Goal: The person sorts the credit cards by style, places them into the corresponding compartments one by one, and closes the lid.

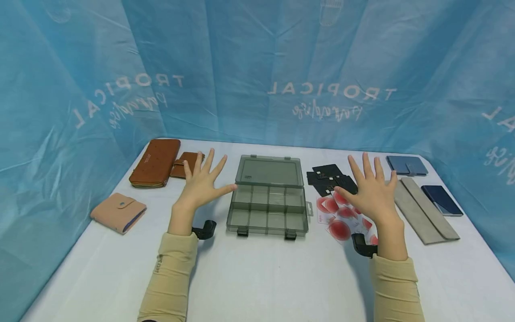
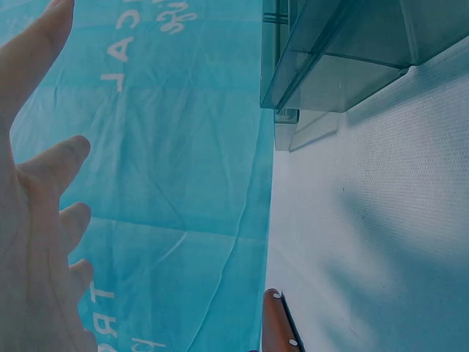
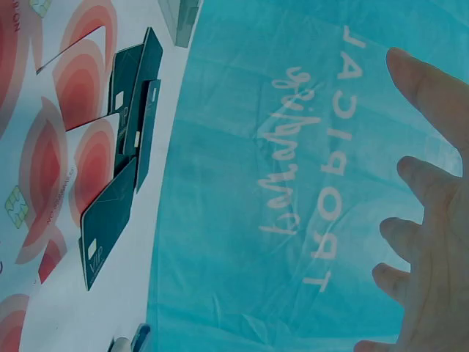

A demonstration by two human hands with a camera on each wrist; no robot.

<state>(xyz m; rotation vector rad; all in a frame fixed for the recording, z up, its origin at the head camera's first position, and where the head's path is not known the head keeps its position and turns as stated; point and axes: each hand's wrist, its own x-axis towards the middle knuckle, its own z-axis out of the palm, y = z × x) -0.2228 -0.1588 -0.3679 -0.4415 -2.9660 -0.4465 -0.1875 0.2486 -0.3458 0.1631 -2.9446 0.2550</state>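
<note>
My left hand (image 1: 200, 188) is held in the air with its fingers spread, left of a clear grey compartment box (image 1: 267, 231). The box lies on the table with its lid folded back. Over on the right, my right hand (image 1: 373, 195) is also raised with fingers spread and holds nothing. Beneath and beside it lie several black chip cards (image 1: 327, 170) and several white cards with red circles (image 1: 339, 229), loosely piled. The wrist views show the left palm (image 2: 37, 242) and the right palm (image 3: 436, 257) bare.
At the left lie a long brown wallet (image 1: 156, 162), a small brown wallet (image 1: 179, 168) and a tan wallet (image 1: 118, 213). To the right are a blue wallet (image 1: 407, 165), a grey long wallet (image 1: 426, 212) and a dark phone (image 1: 441, 200). A blue printed curtain (image 1: 249, 53) hangs behind the table.
</note>
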